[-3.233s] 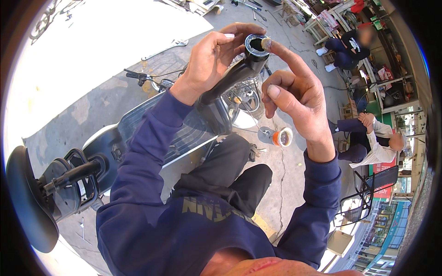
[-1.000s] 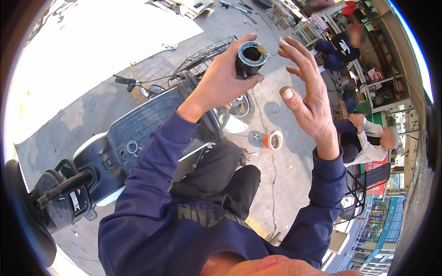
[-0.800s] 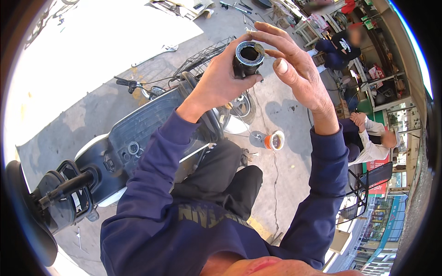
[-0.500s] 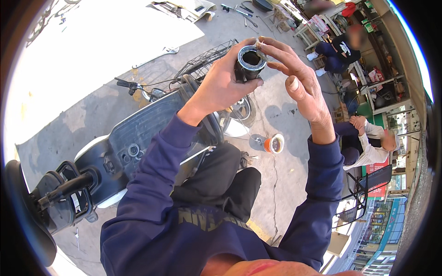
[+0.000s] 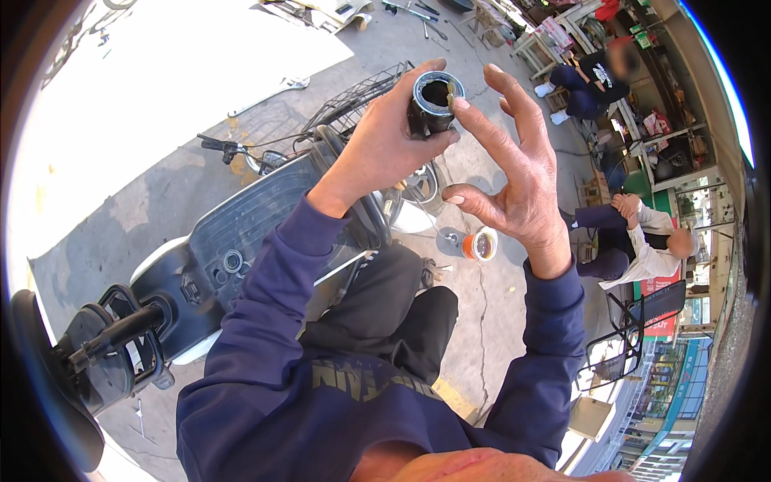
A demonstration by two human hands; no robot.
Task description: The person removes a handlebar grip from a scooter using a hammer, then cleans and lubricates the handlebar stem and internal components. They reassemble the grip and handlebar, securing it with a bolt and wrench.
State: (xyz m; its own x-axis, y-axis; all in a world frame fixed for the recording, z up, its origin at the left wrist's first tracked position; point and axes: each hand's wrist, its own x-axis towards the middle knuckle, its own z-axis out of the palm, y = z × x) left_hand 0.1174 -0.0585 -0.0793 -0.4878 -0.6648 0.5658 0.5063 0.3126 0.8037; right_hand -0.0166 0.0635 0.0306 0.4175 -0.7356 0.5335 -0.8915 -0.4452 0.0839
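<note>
Your left hand [image 5: 381, 145] grips the dark tube [image 5: 430, 122] around its outside, thumb on the near side, fingers curled about the far side. The tube is in front of you, at upper centre of the view, its open end facing up toward you (the lower part is hidden by your hand). A pale metal rim lines the opening, and yellowish paste [image 5: 452, 90] sits on the rim's right edge.

Your right hand [image 5: 522, 177] is open and grips nothing. Its index fingertip is at the paste; the thumb stands well apart, and the other fingers are raised.

Below your right hand, an orange-and-white cup [image 5: 480, 244] stands on the concrete floor [image 5: 514, 321]. The scooter [image 5: 257, 213] extends to your left, with a ring [image 5: 233, 260] showing on its deck. A wire basket [image 5: 345, 104] is located just beyond your left hand. A wrench [image 5: 269, 95] lies farther left, at the edge of the sunlit area.
</note>
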